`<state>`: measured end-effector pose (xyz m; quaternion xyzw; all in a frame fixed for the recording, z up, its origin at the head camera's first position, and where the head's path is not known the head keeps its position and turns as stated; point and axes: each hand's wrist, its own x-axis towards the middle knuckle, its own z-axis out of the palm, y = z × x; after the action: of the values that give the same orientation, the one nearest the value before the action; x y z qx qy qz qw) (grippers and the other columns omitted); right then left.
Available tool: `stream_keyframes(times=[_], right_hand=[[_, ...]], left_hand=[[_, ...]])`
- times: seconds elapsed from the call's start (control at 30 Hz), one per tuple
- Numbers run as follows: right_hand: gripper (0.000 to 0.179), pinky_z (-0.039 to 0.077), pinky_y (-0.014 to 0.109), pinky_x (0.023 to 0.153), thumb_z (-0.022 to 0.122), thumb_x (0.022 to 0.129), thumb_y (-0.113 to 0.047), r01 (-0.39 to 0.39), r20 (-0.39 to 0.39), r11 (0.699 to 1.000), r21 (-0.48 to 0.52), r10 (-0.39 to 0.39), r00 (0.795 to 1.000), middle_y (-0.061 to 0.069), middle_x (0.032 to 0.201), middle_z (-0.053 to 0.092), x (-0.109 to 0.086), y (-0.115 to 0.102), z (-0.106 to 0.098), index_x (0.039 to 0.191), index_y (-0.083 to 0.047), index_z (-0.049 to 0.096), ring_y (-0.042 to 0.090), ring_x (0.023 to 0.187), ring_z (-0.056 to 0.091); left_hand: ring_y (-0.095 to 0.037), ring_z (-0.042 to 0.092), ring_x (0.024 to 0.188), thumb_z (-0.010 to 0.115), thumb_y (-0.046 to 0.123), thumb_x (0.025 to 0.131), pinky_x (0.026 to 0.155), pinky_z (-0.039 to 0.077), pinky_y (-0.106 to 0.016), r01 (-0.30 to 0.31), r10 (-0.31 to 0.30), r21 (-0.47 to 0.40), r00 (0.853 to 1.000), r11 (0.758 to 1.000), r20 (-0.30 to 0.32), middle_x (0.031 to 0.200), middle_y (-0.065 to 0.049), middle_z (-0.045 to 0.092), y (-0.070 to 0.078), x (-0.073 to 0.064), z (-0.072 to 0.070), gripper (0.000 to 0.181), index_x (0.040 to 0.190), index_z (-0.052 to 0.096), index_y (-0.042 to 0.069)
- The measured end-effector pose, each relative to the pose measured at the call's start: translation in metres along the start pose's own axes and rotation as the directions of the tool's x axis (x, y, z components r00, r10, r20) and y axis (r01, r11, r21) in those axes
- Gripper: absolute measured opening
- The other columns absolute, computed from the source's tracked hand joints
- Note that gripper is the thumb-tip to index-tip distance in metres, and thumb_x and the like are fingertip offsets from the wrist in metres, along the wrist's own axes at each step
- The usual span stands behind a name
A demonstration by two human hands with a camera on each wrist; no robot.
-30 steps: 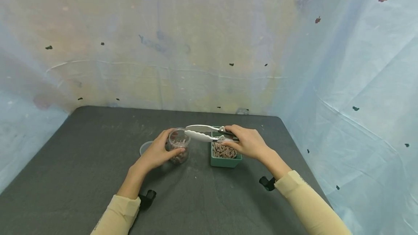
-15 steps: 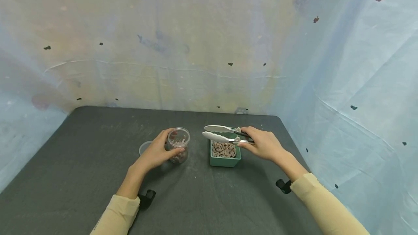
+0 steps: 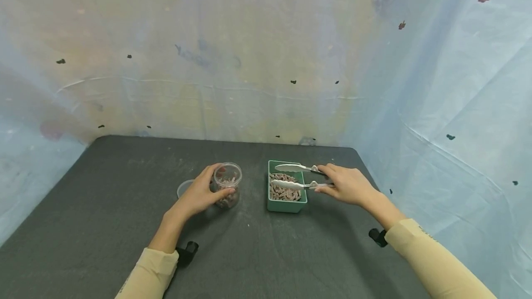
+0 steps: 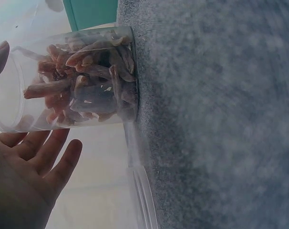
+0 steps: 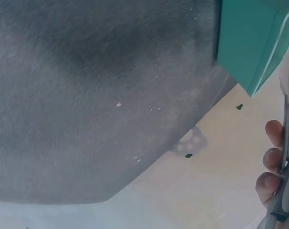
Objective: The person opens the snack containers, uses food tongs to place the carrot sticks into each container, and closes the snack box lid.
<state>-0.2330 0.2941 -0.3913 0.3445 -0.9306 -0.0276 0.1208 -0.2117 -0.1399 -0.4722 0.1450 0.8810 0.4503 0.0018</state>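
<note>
Now that my right grip point(image 3: 348, 183) has swung the tongs point(image 3: 293, 184) it holds away from the clear jar point(image 3: 234, 184) toward three o'clock, they stand spread over the green box point(image 3: 287, 206), apparently pinching nothing; its brown strips point(image 3: 287, 194), I judge, lie within reach. My left grip point(image 3: 201, 193) holds the jar upright at the box's nine o'clock.

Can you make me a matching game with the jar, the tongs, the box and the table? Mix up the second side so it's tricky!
Things:
1. jar
2. table
3. tongs
4. box

Clues:
A. green
B. held by the right grip, tips spread apart
C. see-through, held by the left grip
D. dark grey

Right pairs: 1-C, 2-D, 3-B, 4-A
</note>
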Motion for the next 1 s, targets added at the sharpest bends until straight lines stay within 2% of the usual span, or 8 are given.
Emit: stream_keyframes(times=[0.33, 0.47, 0.73, 1.0], right_hand=[[0.077, 0.052, 0.033, 0.055, 0.071, 0.092, -0.062, 0.081, 0.099, 0.994, -0.078, -0.073, 0.992, 0.008, 0.109, 0.067, 0.004, 0.008, -0.009, 0.141, -0.004, 0.061, 0.015, 0.072, 0.064], [0.081, 0.049, 0.030, 0.053, 0.070, 0.091, -0.066, 0.086, 0.159, 0.992, -0.094, -0.070, 0.985, 0.008, 0.108, 0.065, 0.011, 0.011, -0.016, 0.143, -0.004, 0.060, 0.013, 0.071, 0.059], [0.082, 0.045, 0.030, 0.052, 0.070, 0.090, -0.067, 0.067, 0.271, 0.996, -0.052, -0.050, 0.961, 0.004, 0.102, 0.062, 0.029, 0.014, -0.023, 0.144, -0.006, 0.061, 0.009, 0.067, 0.052], [0.082, 0.048, 0.032, 0.056, 0.070, 0.090, -0.067, 0.038, 0.388, 0.997, -0.067, -0.009, 0.922, 0.001, 0.102, 0.060, 0.050, 0.012, -0.030, 0.148, -0.010, 0.059, 0.011, 0.074, 0.058]], left_hand=[[-0.044, 0.046, 0.140, 0.075, 0.059, 0.091, 0.104, 0.046, -0.064, 0.002, -0.002, -0.001, 1.000, 1.000, 0.002, 0.161, -0.021, 0.035, 0.000, 0.000, 0.000, 0.098, 0.162, 0.029, 0.010], [-0.044, 0.046, 0.139, 0.075, 0.060, 0.091, 0.105, 0.046, -0.064, -0.006, 0.006, -0.007, 1.000, 1.000, 0.000, 0.160, -0.021, 0.036, 0.000, 0.000, 0.000, 0.097, 0.162, 0.030, 0.010], [-0.043, 0.048, 0.139, 0.076, 0.055, 0.093, 0.104, 0.046, -0.065, -0.017, 0.017, 0.000, 1.000, 1.000, -0.011, 0.158, -0.021, 0.039, 0.000, 0.000, 0.000, 0.093, 0.161, 0.031, 0.010], [-0.043, 0.046, 0.140, 0.074, 0.057, 0.093, 0.105, 0.045, -0.065, -0.021, 0.021, 0.008, 1.000, 1.000, -0.012, 0.158, -0.020, 0.040, 0.000, 0.000, 0.000, 0.093, 0.161, 0.031, 0.010]])
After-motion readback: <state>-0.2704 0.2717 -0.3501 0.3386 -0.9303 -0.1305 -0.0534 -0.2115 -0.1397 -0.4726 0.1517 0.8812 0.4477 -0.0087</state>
